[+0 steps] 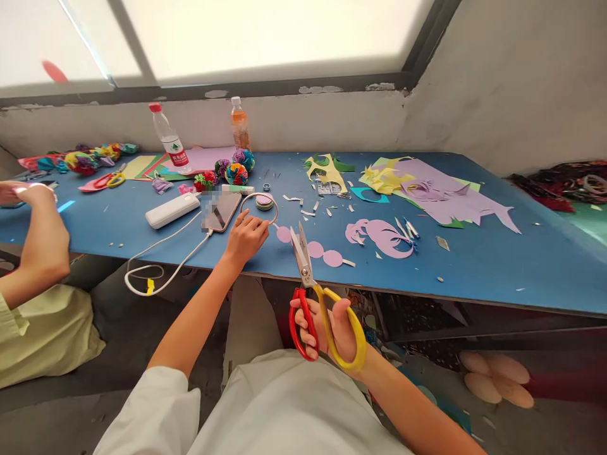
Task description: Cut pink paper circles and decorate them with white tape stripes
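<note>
My right hand [332,325] grips a large pair of scissors [306,273] with one red and one yellow handle. The blades point away from me, slightly apart, over the table's front edge. Lilac paper circles [332,258] lie on either side of the blade tips, and a pale strip juts out beside the rightmost one. On the tabletop rests my left hand [247,237], its fingers loosely bent and a little apart. It is beside a phone [224,212] and a loop of white cable [274,215]. A small stack of paper discs [264,201] stands just beyond its fingertips.
Paper offcuts [441,189] and scraps cover the blue table's [497,265] right half. A white power bank [172,211], paper flowers [237,173] and two bottles [240,126] stand left of centre. Another person's arm [40,246] reaches in at left, near a second pair of scissors [116,179].
</note>
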The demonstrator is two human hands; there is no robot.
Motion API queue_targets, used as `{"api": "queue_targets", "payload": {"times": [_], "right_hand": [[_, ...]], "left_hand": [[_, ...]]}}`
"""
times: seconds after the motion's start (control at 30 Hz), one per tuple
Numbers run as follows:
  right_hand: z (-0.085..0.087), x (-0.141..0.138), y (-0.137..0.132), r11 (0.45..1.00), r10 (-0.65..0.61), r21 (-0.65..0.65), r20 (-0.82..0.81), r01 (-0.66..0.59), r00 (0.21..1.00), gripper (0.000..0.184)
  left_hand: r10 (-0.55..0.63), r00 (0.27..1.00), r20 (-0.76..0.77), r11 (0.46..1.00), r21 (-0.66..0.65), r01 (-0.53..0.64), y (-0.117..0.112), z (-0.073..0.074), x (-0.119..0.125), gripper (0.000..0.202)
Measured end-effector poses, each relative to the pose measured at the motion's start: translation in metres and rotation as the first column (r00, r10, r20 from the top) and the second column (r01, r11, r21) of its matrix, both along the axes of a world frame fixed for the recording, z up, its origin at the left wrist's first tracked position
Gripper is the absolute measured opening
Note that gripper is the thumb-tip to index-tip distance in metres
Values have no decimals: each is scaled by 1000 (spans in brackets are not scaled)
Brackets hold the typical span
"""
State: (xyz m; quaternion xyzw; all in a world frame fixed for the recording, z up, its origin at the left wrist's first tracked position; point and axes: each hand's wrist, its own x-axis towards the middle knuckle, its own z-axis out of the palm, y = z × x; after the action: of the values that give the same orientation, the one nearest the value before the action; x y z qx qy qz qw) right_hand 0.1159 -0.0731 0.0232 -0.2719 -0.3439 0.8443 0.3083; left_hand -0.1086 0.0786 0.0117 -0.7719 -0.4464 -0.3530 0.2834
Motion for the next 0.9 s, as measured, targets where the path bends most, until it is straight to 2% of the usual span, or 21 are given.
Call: {"api": "queue_targets", "payload": {"times": [0.27,0.6,0.77,0.9], "right_hand": [[0,-19,7,997,8,-77,64,-3,998,99],[11,-40,29,991,-73,-106,107,85,992,70],[9,-50,43,988,-109,-92,126,121,986,59],[2,-51,43,988,-125,-70,127,135,984,58]], "left_hand": [[-27,999,33,999,-27,28,1,0,0,25],[-58,996,64,996,-67,63,-2,1,0,25],[-93,993,73,991,-90,99,-4,2,-1,22],[-83,991,104,991,-100,93,-3,1,0,20]]}}
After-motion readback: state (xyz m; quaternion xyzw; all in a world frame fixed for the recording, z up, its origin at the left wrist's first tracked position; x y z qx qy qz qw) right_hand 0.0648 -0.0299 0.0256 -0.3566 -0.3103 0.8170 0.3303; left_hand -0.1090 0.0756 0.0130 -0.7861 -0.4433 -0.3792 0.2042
